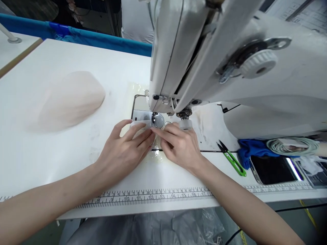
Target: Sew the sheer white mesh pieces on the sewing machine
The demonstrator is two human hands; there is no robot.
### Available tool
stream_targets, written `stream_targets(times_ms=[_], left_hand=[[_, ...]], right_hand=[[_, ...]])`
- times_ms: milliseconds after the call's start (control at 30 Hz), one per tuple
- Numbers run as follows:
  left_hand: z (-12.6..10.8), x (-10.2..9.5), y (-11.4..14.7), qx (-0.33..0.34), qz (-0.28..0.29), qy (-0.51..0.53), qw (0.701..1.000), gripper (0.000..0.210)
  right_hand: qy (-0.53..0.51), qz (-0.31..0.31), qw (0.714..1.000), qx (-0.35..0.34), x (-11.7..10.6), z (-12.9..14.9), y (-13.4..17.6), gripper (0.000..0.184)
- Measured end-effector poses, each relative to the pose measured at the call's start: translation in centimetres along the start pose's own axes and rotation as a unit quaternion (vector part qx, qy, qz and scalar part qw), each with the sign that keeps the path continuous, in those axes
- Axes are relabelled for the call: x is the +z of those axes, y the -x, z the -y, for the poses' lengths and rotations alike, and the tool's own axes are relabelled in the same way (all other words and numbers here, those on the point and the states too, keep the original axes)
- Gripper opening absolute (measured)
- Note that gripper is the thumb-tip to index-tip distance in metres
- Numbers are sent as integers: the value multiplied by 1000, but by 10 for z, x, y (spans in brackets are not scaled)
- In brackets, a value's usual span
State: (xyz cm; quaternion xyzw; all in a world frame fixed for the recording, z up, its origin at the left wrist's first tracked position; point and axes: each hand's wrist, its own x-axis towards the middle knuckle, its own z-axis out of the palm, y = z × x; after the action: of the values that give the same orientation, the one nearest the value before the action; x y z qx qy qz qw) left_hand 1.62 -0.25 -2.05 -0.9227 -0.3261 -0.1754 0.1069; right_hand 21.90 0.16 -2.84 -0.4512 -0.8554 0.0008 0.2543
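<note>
A small piece of thin white fabric (139, 123) lies on the sewing machine's needle plate, mostly covered by my fingers. My left hand (129, 146) presses its fingertips on this fabric, just left of the presser foot (154, 117). From the other side, my right hand (180, 143) holds the near edge with its index finger stretched toward the left fingertips and the thumb tucked below. Both hands are close in front of the needle, fingertips touching or nearly so. The sewing machine head (176, 61) overhangs them. What lies between the fingers is largely hidden.
A sheer beige rounded piece (74, 98) lies on the white table at left. Green thread snips (233, 160), a blue cloth (246, 149), a phone (276, 169) and a coiled pale cord (292, 146) sit at right. A printed ruler (153, 197) runs along the front edge.
</note>
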Motion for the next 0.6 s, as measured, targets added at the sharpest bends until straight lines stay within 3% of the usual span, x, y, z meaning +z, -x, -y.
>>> stream_targets(times_ms=[200, 600], left_hand=[[1, 5, -1, -17, -33, 0, 999, 27], [2, 14, -3, -28, -42, 20, 999, 27]], right_hand=[[95, -4, 994, -60, 1, -2, 3, 35], [149, 23, 987, -55, 2, -3, 2, 36]])
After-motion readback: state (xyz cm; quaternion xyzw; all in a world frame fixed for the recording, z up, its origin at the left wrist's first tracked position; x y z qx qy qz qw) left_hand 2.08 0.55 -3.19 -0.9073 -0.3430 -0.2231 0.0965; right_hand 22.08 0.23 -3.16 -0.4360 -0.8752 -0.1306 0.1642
